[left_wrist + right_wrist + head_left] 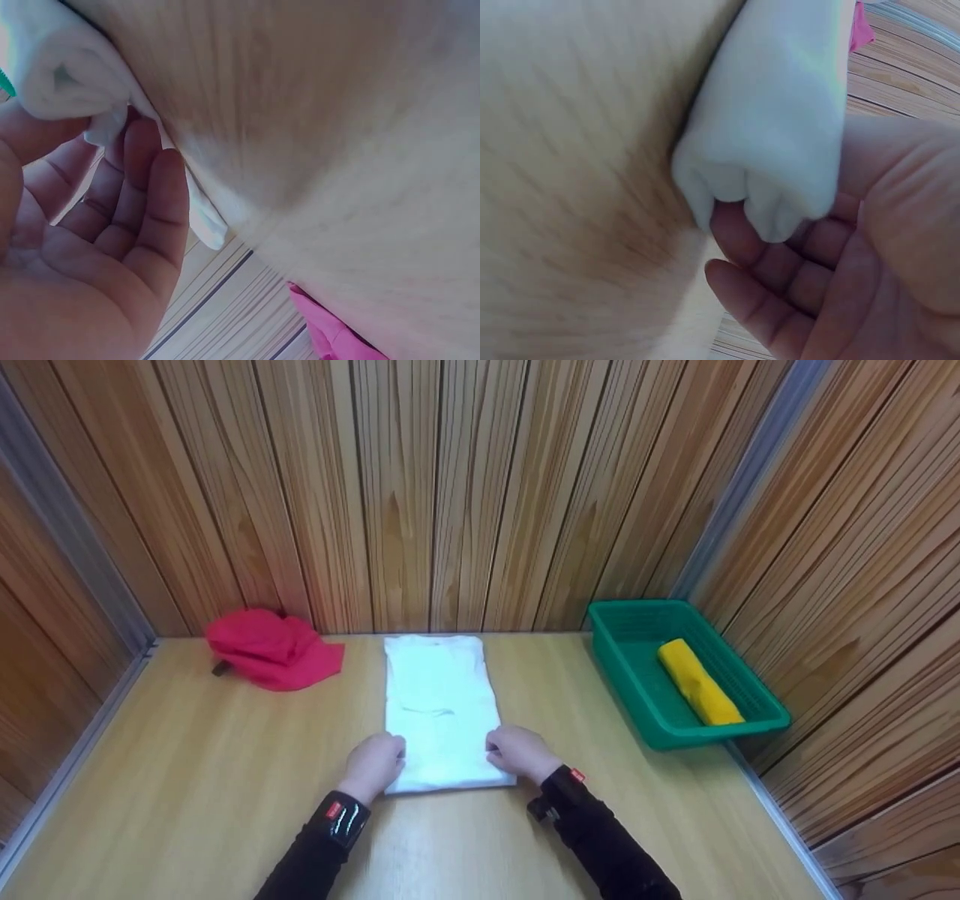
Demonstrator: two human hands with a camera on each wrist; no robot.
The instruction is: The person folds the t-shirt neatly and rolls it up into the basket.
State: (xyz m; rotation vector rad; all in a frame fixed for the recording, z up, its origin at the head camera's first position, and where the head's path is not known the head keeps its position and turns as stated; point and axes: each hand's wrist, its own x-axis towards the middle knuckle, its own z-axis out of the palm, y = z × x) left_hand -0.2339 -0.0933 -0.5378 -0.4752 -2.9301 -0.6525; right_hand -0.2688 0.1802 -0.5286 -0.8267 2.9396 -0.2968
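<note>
A white cloth point(439, 682), folded into a long rectangle, lies on the wooden table with its short front side toward me. At its left edge near the front, my left hand point(375, 765) pinches the fabric between thumb and fingers. My right hand point(523, 751) grips the opposite edge at about the same height. In the left wrist view the layered end of the white cloth point(71, 71) shows a rolled-over fold above the thumb. Seen from the right wrist, fingertips reach into the folds of the white cloth point(772, 112), its layers bunched there.
A red cap point(274, 652) sits at the back left of the table point(187, 780). At the back right stands a green basket point(637, 705) holding a yellow rolled cloth point(699, 682). Wood-panelled walls point(405, 495) close off the back and both sides.
</note>
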